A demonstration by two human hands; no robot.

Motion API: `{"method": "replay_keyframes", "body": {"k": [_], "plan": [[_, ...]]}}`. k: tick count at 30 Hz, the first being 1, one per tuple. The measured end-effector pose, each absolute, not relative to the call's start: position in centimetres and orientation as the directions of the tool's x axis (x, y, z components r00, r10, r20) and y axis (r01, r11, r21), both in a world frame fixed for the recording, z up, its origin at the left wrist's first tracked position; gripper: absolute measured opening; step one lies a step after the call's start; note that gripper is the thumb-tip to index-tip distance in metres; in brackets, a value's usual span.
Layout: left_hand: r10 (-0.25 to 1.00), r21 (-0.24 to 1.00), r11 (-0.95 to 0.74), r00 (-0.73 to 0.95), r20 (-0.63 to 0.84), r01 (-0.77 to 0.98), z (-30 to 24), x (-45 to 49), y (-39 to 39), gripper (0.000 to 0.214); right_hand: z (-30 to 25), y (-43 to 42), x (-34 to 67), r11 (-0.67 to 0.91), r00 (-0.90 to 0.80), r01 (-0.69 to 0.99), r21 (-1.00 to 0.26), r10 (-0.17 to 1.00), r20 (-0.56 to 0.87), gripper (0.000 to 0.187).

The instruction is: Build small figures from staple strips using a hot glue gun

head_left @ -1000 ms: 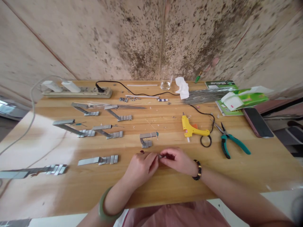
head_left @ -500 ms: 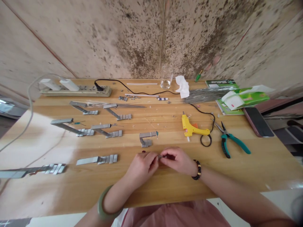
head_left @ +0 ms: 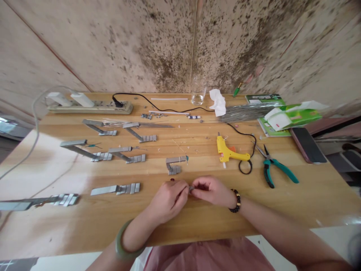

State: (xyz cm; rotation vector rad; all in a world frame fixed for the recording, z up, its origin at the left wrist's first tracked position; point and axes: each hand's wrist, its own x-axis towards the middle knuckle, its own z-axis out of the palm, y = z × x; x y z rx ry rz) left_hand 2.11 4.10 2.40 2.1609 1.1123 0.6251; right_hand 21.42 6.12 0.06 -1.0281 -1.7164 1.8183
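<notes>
My left hand point(head_left: 169, 197) and my right hand point(head_left: 210, 190) meet at the near middle of a wooden table point(head_left: 282, 210). Both pinch a small grey piece point(head_left: 191, 188) between their fingertips; it is too small to name further. A green bangle circles my left wrist and a dark bead bracelet my right. Just beyond the hands lies a short folded grey strip piece point(head_left: 175, 165). Several similar grey folded strips point(head_left: 115, 189) lie to the left.
A yellow glue gun point(head_left: 229, 152) with a black cord and teal pliers point(head_left: 272, 169) lie right of the hands. At the back stand a glass point(head_left: 198, 94), a power strip point(head_left: 93, 107), a bundle of wires point(head_left: 244, 113), a green box point(head_left: 293, 116) and a phone point(head_left: 307, 145).
The hands stay together on the small piece, with only slight finger movement. The view has shifted a little.
</notes>
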Motion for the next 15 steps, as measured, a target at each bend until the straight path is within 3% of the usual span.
{"method": "replay_keyframes", "body": {"k": [8, 15], "plan": [[0.768, 0.471, -0.629, 0.588, 0.254, 0.619, 1.0, 2.1, 4.1, 0.02, 0.0, 6.0, 21.3, 0.097, -0.63, 0.31, -0.946, 0.766, -0.128, 0.016], [0.825, 0.544, -0.557, 0.494, 0.274, 0.628, 0.6, 2.3, 3.9, 0.022, 0.7, 5.9, 21.1, 0.23, -0.598, 0.287, -0.93, 0.801, 0.013, 0.011]]}}
